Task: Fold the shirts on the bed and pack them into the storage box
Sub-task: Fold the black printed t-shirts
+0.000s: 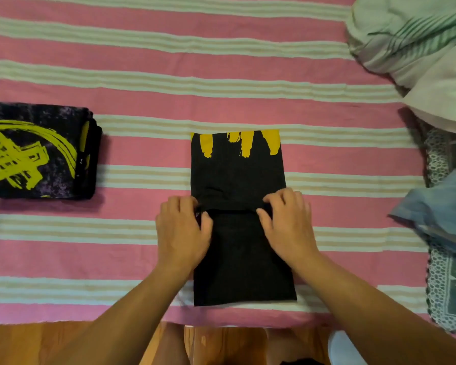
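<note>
At the near middle of the striped bed [142,101], our left hand [182,230] and right hand [287,222] pinch the edge of a fold across a black shirt [237,175] with yellow print. A folded stack of dark shirts [37,154] lies well apart at left; loose pale and blue clothes [432,48] sit at right.

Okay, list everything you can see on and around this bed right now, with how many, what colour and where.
Striped bedsheet: one, pink with pale stripes, covering the bed.
Black shirt with yellow print: one, centre, partly folded.
Folded dark shirts with yellow graphic: one stack, left.
Pale green bedding: one heap, top right.
Light blue garment: one, right edge.
Teal patterned lace cloth: one, lower right.
Wooden floor: brown, bottom.
Left hand, right hand: gripping the black shirt's fold.
</note>
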`<state>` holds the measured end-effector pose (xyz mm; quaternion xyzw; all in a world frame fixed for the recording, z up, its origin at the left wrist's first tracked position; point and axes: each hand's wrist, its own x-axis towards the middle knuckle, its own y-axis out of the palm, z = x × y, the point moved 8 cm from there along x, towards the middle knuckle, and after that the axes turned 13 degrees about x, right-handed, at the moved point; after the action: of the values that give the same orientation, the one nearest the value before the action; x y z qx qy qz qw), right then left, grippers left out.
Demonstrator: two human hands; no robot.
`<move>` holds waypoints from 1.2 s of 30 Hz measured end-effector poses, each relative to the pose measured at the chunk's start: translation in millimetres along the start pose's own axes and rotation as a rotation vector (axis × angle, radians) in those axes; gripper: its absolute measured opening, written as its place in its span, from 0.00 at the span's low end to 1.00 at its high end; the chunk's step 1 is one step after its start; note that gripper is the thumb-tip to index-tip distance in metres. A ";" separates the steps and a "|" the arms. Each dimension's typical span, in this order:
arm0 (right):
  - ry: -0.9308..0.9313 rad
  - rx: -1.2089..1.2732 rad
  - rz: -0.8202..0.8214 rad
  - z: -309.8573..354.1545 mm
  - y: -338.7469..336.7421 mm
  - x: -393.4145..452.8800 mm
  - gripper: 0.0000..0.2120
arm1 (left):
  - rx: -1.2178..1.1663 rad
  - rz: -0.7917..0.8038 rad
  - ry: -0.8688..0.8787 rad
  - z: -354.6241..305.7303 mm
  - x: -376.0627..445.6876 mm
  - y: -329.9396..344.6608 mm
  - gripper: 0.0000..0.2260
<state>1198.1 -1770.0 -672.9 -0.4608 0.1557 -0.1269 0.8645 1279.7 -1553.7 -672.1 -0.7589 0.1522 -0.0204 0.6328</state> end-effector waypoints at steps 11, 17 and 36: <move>0.603 0.699 -0.033 -53.0 -4.6 167.9 0.17 | -0.643 0.471 -0.462 -2.1 168.6 21.5 0.05; 0.588 0.664 -0.043 -58.5 -8.3 183.3 0.19 | -0.517 0.506 -0.461 11.9 187.5 23.4 0.07; -0.210 -0.097 0.459 -1.7 47.9 -13.1 0.15 | 0.405 0.212 0.602 -39.8 -13.0 46.9 0.11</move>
<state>1189.1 -1740.5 -711.9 -0.4650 0.1714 0.1286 0.8590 1248.8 -1595.4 -707.4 -0.5587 0.4019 -0.2065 0.6955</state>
